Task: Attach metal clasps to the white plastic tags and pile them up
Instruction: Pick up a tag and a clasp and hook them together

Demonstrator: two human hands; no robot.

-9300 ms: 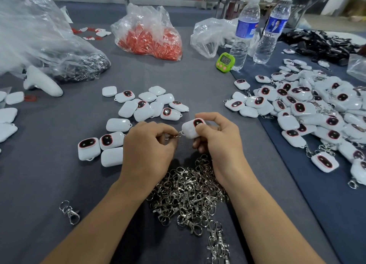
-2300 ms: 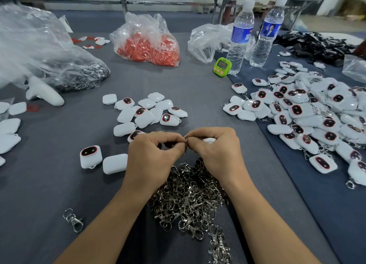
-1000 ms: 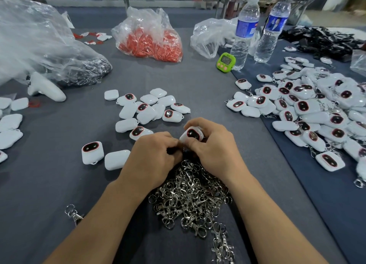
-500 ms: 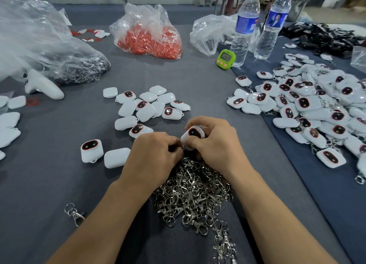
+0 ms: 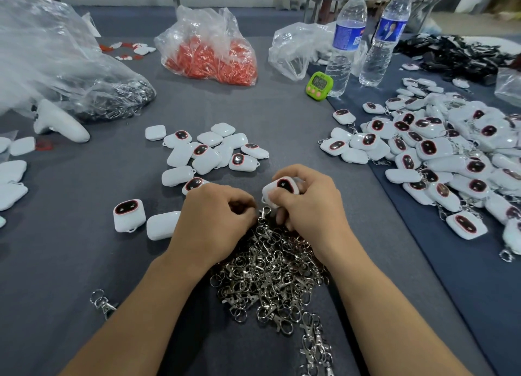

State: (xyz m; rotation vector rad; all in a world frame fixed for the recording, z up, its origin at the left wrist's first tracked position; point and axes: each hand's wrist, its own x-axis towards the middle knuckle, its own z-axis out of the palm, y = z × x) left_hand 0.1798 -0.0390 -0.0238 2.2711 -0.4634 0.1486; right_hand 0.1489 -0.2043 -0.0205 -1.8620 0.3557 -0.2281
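Pinched in the R hand (image 5: 313, 206): one white tag (image 5: 282, 187), thumb + curled fingers wrapped round its body, dark red-rimmed window facing up, held just over the far edge of the clasp pile (image 5: 270, 277). The tag looks like a light, stiff, glossy plastic shell, prob. slippery, so grip the flat sides & leave the small loop at its lower-left corner free for the ring. L hand (image 5: 217, 220) sits knuckles-up just beside the R, fingers tucked under. One clasp (image 5: 265, 211) pokes up between the two hands, but can't tell if the L fingertips actually pinch it, since they're hidden. Clasps look small, hard & springy, and they tangle in the pile, so prob. need teasing out one at a time. Both wrists are low and forearms angle in over the grey table (image 5: 70, 263). Loose tags (image 5: 208, 152) w/o clasps lie near, ahead-left; finished heap (image 5: 451, 150) is well apart to the right.
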